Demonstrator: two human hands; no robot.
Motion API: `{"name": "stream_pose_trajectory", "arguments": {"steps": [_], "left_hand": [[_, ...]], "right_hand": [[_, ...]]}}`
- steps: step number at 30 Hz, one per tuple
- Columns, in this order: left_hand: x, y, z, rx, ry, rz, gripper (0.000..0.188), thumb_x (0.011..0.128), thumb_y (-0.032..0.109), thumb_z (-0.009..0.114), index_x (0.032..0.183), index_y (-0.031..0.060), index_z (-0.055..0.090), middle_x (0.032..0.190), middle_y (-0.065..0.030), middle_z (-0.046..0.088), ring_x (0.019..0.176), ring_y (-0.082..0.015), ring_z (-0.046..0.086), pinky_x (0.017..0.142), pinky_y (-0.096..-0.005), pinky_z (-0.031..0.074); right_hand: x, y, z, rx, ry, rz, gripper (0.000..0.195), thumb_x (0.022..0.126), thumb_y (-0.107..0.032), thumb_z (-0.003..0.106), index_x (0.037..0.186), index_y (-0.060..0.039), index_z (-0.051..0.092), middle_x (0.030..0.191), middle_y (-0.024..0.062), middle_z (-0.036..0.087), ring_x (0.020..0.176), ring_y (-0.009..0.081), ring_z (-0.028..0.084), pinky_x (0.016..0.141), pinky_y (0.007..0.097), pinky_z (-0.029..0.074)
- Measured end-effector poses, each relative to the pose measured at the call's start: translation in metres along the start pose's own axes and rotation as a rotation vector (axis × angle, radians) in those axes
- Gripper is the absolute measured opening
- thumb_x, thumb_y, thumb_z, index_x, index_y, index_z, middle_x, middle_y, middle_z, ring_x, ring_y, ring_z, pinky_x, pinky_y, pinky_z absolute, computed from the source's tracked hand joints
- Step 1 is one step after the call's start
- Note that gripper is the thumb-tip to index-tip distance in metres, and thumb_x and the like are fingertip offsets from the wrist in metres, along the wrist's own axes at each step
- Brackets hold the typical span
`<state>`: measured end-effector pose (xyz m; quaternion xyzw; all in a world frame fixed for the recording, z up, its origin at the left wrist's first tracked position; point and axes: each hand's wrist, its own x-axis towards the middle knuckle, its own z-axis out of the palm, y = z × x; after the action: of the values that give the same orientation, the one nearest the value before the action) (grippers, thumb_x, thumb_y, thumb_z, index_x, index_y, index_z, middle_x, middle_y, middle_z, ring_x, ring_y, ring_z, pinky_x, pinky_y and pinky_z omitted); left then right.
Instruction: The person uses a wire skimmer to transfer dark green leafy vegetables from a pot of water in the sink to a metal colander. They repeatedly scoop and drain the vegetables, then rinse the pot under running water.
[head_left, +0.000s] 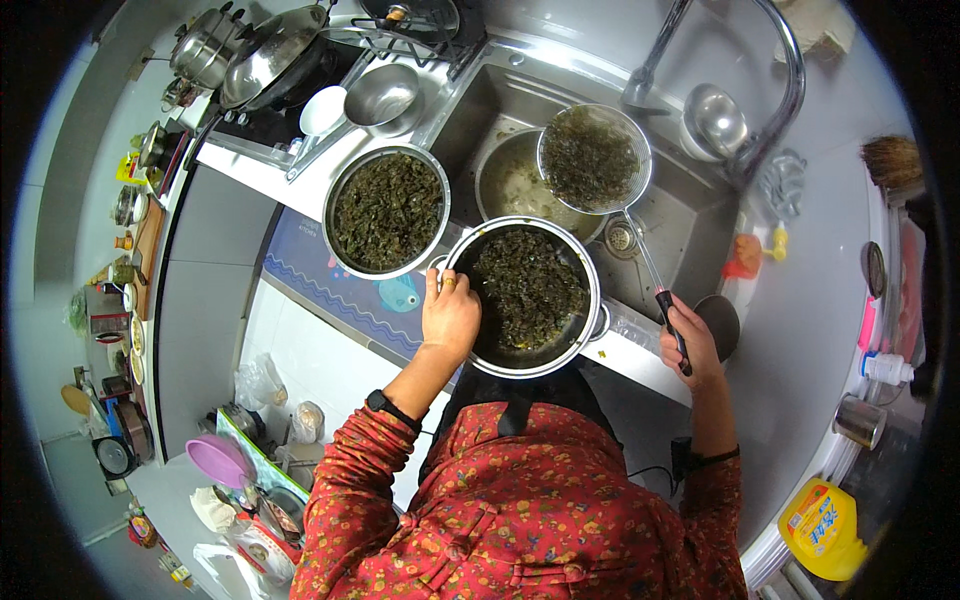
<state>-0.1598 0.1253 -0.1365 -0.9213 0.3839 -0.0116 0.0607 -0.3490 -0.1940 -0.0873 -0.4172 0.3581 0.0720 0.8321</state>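
Observation:
My left hand (450, 311) grips the rim and side handle of a metal pot (592, 262) at the counter's front edge; dark, wet leafy bits (529, 289) lie in it. With my right hand (694, 341) I hold the black handle of a wire-mesh skimmer (637, 240). Its round basket, loaded with more of the dark greens (589, 157), is over the sink, partly above a metal basin (491, 176) of cloudy water. Left of the pot stands a second round metal container (330, 217) full of the same leafy stuff (386, 210).
The steel sink (682, 240) has a drain (621, 236) and a curved faucet (795, 82). An empty-looking steel bowl (382, 94) and a white bowl (322, 111) sit at the upper left, near a lidded wok (274, 56) on the stove. A ladle (712, 124) rests behind the sink.

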Motion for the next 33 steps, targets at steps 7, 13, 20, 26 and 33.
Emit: {"name": "stream_pose_trajectory", "arguments": {"steps": [7, 13, 20, 26, 33], "left_hand": [[-0.003, -0.003, -0.011, -0.163, 0.084, -0.097, 0.008, 0.078, 0.016, 0.065, 0.076, 0.0105, 0.071, 0.086, -0.0068, 0.057, 0.098, -0.0288, 0.052, 0.101, -0.05, 0.032], [-0.02, -0.002, -0.034, -0.584, 0.186, -0.251, 0.011, 0.068, 0.018, 0.079, 0.074, 0.0123, 0.072, 0.075, -0.0037, 0.056, 0.084, -0.0255, 0.052, 0.088, -0.0442, 0.035], [-0.032, 0.005, -0.032, -0.929, 0.186, -0.383, 0.007, 0.079, 0.014, 0.076, 0.079, 0.0075, 0.071, 0.078, -0.0043, 0.064, 0.075, -0.0217, 0.055, 0.076, -0.0321, 0.044], [-0.033, 0.002, -0.037, -1.813, -0.086, -0.735, 0.014, 0.091, 0.017, 0.067, 0.094, 0.0035, 0.069, 0.081, 0.0048, 0.063, 0.065, -0.0039, 0.047, 0.061, -0.0201, 0.038], [-0.043, -0.007, -0.04, -2.081, -0.224, -0.809, 0.014, 0.093, 0.017, 0.064, 0.096, 0.0053, 0.069, 0.075, 0.0066, 0.059, 0.06, -0.0032, 0.042, 0.054, -0.019, 0.033]], "right_hand": [[0.003, 0.006, -0.009, -0.003, -0.012, -0.026, 0.041, 0.101, -0.02, 0.049, 0.14, -0.0094, 0.043, 0.058, -0.0023, 0.048, 0.039, 0.0056, 0.039, 0.038, 0.0218, 0.031], [0.003, 0.006, -0.007, 0.019, -0.017, -0.01, 0.04, 0.1, -0.02, 0.05, 0.138, -0.0095, 0.044, 0.058, -0.002, 0.048, 0.039, 0.0056, 0.039, 0.038, 0.0216, 0.031], [0.005, 0.003, 0.0, -0.005, 0.024, 0.017, 0.038, 0.1, -0.019, 0.051, 0.136, -0.0107, 0.046, 0.058, -0.0017, 0.048, 0.039, 0.0056, 0.039, 0.037, 0.0211, 0.031], [0.007, 0.001, 0.003, -0.011, -0.013, 0.013, 0.039, 0.1, -0.018, 0.05, 0.137, -0.0099, 0.045, 0.058, -0.0016, 0.048, 0.039, 0.0056, 0.039, 0.037, 0.0212, 0.031], [0.008, 0.001, 0.003, -0.032, -0.026, 0.006, 0.039, 0.1, -0.018, 0.049, 0.138, -0.0089, 0.043, 0.058, -0.0014, 0.047, 0.039, 0.0056, 0.039, 0.037, 0.0214, 0.031]]}}
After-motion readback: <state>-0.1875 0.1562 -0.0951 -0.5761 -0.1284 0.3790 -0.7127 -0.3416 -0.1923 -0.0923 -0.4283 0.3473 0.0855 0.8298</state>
